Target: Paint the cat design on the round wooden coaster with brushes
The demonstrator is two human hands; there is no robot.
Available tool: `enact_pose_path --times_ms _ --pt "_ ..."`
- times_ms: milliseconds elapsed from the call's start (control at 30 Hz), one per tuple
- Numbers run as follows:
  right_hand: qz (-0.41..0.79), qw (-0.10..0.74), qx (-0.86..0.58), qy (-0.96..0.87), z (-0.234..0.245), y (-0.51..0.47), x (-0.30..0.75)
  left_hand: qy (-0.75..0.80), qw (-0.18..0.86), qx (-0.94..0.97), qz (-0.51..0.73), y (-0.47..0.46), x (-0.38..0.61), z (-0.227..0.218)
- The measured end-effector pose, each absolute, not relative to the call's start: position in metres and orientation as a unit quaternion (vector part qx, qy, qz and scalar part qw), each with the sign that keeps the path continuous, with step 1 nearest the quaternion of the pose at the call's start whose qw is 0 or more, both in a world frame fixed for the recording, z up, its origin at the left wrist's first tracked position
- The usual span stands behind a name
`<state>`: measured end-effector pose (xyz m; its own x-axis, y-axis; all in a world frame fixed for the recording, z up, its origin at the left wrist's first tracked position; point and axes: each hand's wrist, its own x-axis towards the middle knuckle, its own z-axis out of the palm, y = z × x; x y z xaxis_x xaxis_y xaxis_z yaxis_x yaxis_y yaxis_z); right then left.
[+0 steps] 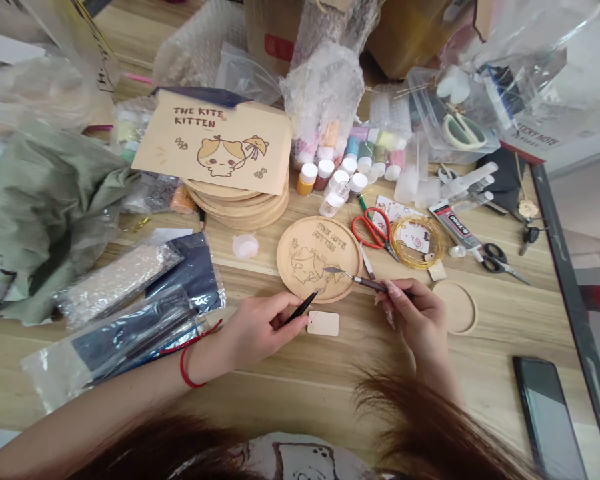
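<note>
A round wooden plate (286,248) lies in front of me, with a kitten outline and lettering on it. My left hand (255,330) is closed on black tweezers (303,307), whose tip reaches the plate's near edge. Between the fingers of my right hand (420,317) is a dark-handled palette knife (365,282), its small flat blade over the kite part of the outline. Whether either tip touches the plate I cannot tell. A small wooden tag (324,324) rests just below the plate, beside my left fingertips.
Behind stand stacked wooden plates (240,212) under a kitten drawing (215,137), and several paint bottles (307,179). Red-handled scissors (369,230), a gold wire coil (416,243) and a glue tube (455,227) lie right. Plastic packets (120,280) are left; a phone (550,413) lies near right.
</note>
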<state>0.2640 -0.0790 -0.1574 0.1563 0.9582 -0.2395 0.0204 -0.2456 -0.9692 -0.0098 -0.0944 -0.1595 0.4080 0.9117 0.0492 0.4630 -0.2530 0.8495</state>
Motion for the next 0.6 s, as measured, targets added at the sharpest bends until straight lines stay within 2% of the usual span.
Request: enact_pose_path --times_ms 133,233,367,467,600 --pt "0.508 0.555 -0.549 -0.364 -0.145 -0.076 0.26 0.455 0.388 0.747 0.289 -0.095 -0.01 -0.161" --pt "0.502 0.595 -0.515 -0.36 -0.132 -0.067 0.251 0.422 0.357 0.773 0.312 -0.095 -0.01 -0.162" --pt "0.393 0.624 -0.572 -0.358 -0.12 -0.052 0.227 0.353 0.296 0.813 0.355 -0.091 -0.009 -0.162" --pt "0.358 0.62 -0.592 -0.371 -0.123 -0.043 0.207 0.321 0.269 0.829 0.37 -0.09 -0.01 -0.161" --pt "0.452 0.554 -0.586 -0.381 -0.141 -0.039 0.195 0.307 0.261 0.836 0.372 -0.09 -0.01 -0.163"
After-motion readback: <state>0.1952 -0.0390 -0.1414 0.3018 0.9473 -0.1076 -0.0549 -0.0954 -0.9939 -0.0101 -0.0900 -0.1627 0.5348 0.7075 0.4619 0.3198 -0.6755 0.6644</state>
